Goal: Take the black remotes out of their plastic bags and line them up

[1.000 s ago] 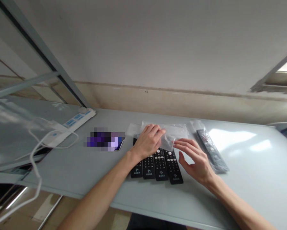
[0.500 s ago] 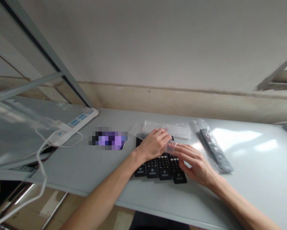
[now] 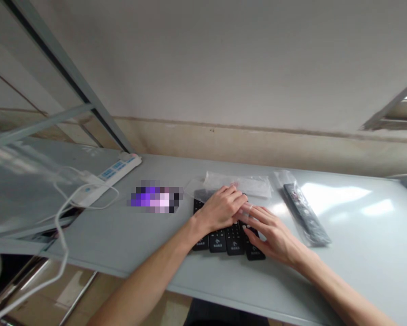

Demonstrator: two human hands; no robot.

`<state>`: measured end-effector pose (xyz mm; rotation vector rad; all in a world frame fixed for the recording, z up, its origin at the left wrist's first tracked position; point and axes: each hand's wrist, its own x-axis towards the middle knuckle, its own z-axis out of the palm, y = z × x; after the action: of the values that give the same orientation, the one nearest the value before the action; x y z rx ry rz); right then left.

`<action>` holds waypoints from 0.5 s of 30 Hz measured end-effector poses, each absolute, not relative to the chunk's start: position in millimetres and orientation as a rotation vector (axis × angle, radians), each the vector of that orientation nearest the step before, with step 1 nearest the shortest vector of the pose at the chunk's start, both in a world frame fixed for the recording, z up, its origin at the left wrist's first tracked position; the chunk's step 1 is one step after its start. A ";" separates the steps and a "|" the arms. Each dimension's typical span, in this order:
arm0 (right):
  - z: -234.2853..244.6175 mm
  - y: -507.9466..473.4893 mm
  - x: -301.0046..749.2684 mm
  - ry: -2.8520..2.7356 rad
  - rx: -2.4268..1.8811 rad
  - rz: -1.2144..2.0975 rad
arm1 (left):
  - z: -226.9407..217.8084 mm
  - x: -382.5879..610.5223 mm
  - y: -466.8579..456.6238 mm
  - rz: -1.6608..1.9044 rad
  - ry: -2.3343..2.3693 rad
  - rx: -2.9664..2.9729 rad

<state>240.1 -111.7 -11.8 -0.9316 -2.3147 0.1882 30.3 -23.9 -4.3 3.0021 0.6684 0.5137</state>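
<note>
A row of several black remote controls [image 3: 235, 244] lies side by side on the table, keys up, their upper parts covered by my hands. My left hand [image 3: 223, 208] is above them, fingers curled together over a thin clear plastic bag [image 3: 246, 209]. At the bag's right edge is my right hand [image 3: 274, 231], its fingers stretched out with the film around their tips. Its thumb stays apart, lower, over the rightmost remote. Much of the bag is hidden between the hands.
Behind the remotes lie flat clear plastic bags [image 3: 254, 184]. To the right is a black remote in a clear bag [image 3: 305, 215]. At left lie a phone-like object [image 3: 155, 199], blurred out, and a white power strip [image 3: 111, 179] with a white cable [image 3: 59, 226].
My left hand has shifted slightly right, and my right hand slightly left, closing the gap between them. The clear bag between them shows less, and the right thumb has moved up over the remote.
</note>
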 end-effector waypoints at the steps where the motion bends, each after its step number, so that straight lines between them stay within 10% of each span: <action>1: -11.5 -112.0 241.0 -2.283 -0.937 0.207 | -4.2 30.4 -24.2 0.507 0.698 2.993; 15: -9.3 -111.2 245.4 -2.196 -0.887 0.312 | -3.0 30.5 -26.1 0.504 0.854 2.923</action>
<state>245.4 -111.2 -9.3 -0.8868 -2.1964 0.3124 30.5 -26.1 -3.0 2.9231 0.8541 0.5041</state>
